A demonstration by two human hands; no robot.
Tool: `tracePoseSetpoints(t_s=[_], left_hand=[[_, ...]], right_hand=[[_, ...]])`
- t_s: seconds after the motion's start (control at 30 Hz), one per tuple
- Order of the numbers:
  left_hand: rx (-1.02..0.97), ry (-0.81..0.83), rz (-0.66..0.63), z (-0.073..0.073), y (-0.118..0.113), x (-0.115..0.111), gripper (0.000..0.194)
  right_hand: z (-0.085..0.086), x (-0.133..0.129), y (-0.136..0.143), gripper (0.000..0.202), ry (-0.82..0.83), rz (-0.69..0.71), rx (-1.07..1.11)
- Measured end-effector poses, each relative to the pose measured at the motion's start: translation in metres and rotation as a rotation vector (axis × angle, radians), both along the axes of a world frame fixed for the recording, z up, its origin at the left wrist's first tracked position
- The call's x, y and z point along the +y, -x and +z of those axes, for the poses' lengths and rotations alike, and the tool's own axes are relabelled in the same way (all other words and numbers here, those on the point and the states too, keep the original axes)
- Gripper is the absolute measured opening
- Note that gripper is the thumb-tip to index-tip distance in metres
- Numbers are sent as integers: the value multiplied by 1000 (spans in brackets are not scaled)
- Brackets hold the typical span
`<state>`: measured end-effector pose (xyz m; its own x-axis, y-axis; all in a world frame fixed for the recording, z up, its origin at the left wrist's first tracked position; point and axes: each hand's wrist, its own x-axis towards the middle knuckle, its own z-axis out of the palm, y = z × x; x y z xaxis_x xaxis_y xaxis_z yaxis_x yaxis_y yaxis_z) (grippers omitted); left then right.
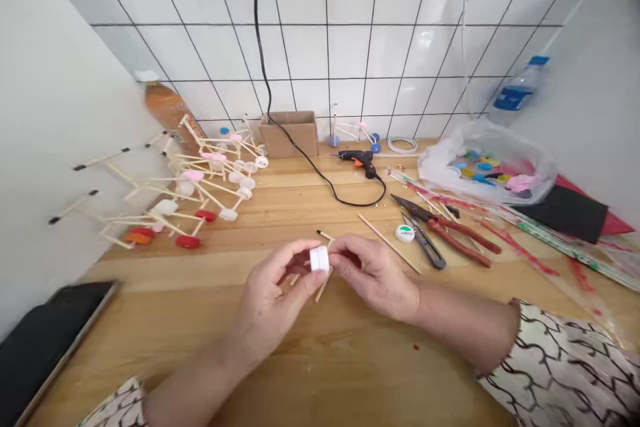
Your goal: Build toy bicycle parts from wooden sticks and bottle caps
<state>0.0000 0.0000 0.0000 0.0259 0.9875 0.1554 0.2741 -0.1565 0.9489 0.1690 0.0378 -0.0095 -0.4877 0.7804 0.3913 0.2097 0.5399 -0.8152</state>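
Near the middle of the wooden table, my left hand (277,293) pinches a white bottle cap (319,259) between thumb and fingers. My right hand (373,273) is closed just right of the cap, its fingertips pressed together beside it; what they hold is too small to make out. Thin wooden sticks (323,289), one with a black tip, show behind and below the fingers, partly hidden. A white cap with green print (405,233) lies to the right, beside small snips (425,243) and red-handled pliers (450,230). A loose stick (387,242) lies behind my right hand.
Several stick-and-cap models (200,180) stand at the left, near an orange bottle (173,110). A glue gun (359,161) and cardboard box (293,137) sit at the back. The right holds a bag of caps (440,163) and a water bottle (517,90); a dark device (50,340) is front left.
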Motion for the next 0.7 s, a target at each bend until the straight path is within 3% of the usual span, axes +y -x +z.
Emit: tracePoseSetpoints(t_s=[0.33,0.7], left_hand=[[-22,-9,-52,1,2,0,22],[31,-73,-20,-3,1,0,27]], right_hand=[[-1,-2,3,7,-141,-42,-4],[-1,0,3,9,-97,-46,-6]])
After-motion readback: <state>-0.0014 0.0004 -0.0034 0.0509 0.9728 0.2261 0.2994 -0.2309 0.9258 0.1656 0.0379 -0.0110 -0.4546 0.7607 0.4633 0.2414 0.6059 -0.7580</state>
